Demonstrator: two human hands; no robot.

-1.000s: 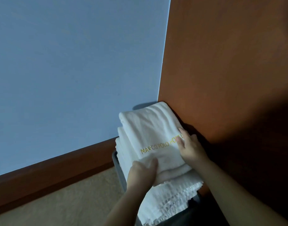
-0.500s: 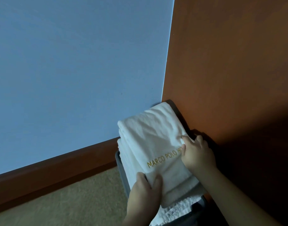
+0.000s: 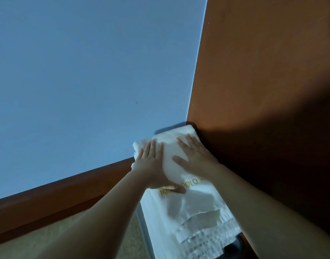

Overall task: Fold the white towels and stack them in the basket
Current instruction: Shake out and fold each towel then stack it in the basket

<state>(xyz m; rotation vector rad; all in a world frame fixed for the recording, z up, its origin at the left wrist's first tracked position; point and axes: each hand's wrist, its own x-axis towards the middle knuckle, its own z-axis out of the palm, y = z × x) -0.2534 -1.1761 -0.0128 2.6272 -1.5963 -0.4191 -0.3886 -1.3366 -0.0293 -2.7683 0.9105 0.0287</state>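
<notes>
**Both palms laid flat on the top towel of the stack**

Much of the basket (image 3: 141, 223) is hidden: only a grey edge is seen along the left side of the towels, and a dark corner shows at the lower right. Its shape and depth cannot be made out. The gold lettering on the top towel (image 3: 179, 165) is partly covered by the left thumb and blurred, so only "POLO" is read clearly. The lower towels (image 3: 201, 238) are seen only as layered, fringed edges at the near end, softened by motion blur, and their number cannot be counted. The far end of the stack is tucked into the corner where the pale blue wall (image 3: 85, 81) meets the brown wooden panel (image 3: 263, 71).

The left hand (image 3: 153, 165) is laid palm down on the left part of the top towel, fingers straight and close together, thumb spread toward the lettering. The right hand (image 3: 196, 157) is laid flat beside it on the right part, fingers extended and slightly spread. Nothing is gripped by either hand. Both forearms are extended from the lower edge of the view. A brown baseboard (image 3: 67, 193) and beige carpet (image 3: 39, 245) are seen at the left.
</notes>
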